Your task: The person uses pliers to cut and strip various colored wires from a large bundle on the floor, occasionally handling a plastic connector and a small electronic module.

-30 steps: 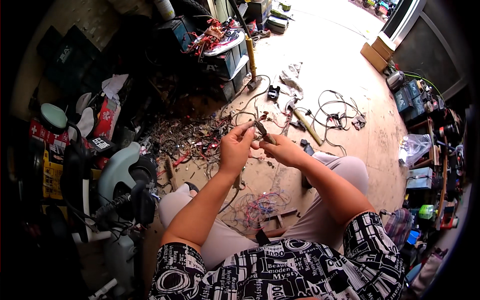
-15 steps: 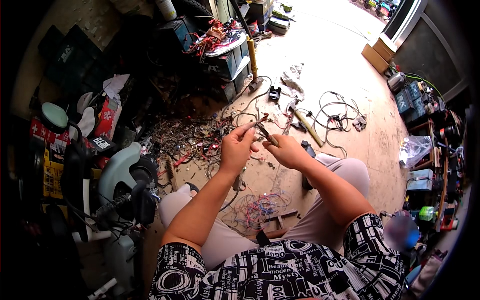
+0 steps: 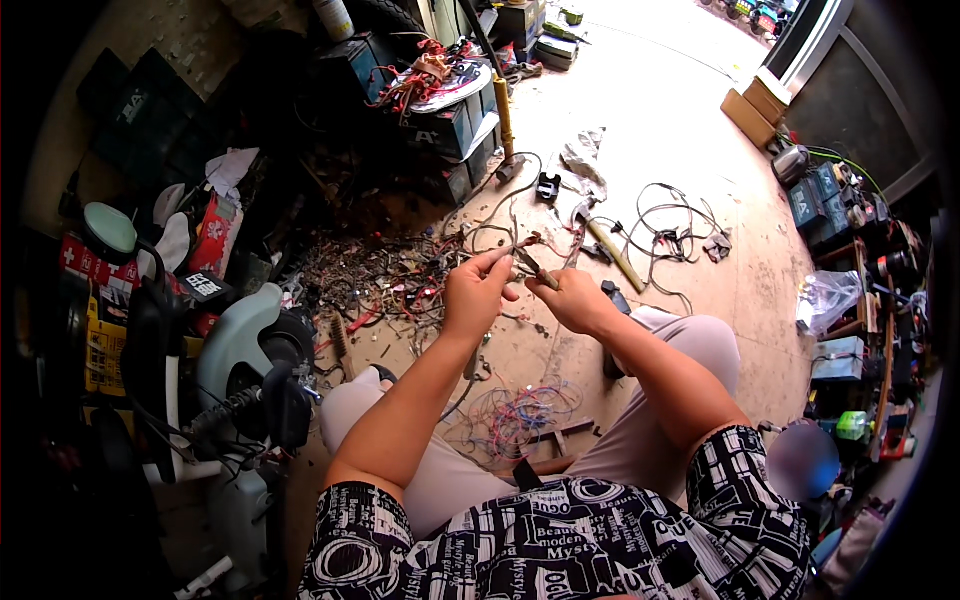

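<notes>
Both hands meet in front of me above the floor. My left hand (image 3: pixel 478 292) pinches a thin dark cable (image 3: pixel 513 250) between thumb and fingers; near its end are reddish-brown bits. My right hand (image 3: pixel 575 300) is closed around the tan handle of a small knife (image 3: pixel 529 262). Its greyish blade points up and left, beside the cable at my left fingertips. Whether the blade touches the cable, I cannot tell. Below the left wrist, a length of grey cable (image 3: pixel 462 402) hangs toward the floor.
Scrap wire and small parts (image 3: pixel 370 270) are heaped to the left. A hammer (image 3: pixel 612 250) and coiled black cable (image 3: pixel 665 235) lie ahead right. Thin coloured wires (image 3: pixel 525 415) lie between my legs. A grey-green scooter part (image 3: pixel 240 335) stands left; batteries (image 3: pixel 440 130) are stacked beyond.
The knife blade has tilted slightly and shifted a little at the left fingertips. Both hands stay almost in the same place, with the same holds.
</notes>
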Tool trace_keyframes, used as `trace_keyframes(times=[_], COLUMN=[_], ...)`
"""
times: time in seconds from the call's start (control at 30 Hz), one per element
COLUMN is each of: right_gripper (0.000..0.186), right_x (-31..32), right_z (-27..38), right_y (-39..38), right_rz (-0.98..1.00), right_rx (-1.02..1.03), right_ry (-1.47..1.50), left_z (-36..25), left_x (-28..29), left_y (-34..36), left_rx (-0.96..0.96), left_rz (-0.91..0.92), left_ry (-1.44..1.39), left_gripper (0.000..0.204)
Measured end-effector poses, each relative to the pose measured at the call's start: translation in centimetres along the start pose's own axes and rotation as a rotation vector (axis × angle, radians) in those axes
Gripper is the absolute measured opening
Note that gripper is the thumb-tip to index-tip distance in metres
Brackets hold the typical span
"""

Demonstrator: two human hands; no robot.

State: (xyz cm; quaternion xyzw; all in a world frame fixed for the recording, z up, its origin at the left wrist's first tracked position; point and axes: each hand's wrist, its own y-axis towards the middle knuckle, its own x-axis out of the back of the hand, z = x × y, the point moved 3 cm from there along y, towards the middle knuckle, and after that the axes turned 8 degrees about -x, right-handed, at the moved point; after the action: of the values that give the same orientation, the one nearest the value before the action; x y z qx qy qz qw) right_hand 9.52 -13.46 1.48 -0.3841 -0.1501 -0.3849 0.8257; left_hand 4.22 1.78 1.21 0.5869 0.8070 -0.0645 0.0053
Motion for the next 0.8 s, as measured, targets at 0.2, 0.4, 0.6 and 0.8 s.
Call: trace_keyframes(times=[0.2, 0.4, 0.6, 0.8], right_gripper=[0.046, 0.03, 0.028, 0.021], right_x=[0.9, -0.8, -4.1, -2.7], right_z=[-3.3, -1.4, -0.4, 1.4], right_y=[3.1, 1.5, 0.3, -0.2], right_rz=[-0.328, 0.239, 0.338, 0.209], right_rx=[0.065, -0.173, -0.006, 0.026], right_ry=[-0.006, 0.627, 0.469, 0.648], left_z=[1.0, 1.6, 0.7, 0.0], left_x=[-1.6, 0.6, 1.9, 1.7], left_y=[-0.5, 0.8, 2.0, 1.3], left_rx=[0.161, 0.169, 0.056, 0.015], left_rz=[0.072, -0.098, -0.172, -0.139], left_ry=[-0.108, -0.585, -0.799, -0.357], left_gripper=[0.023, 0.015, 0.016, 0.022])
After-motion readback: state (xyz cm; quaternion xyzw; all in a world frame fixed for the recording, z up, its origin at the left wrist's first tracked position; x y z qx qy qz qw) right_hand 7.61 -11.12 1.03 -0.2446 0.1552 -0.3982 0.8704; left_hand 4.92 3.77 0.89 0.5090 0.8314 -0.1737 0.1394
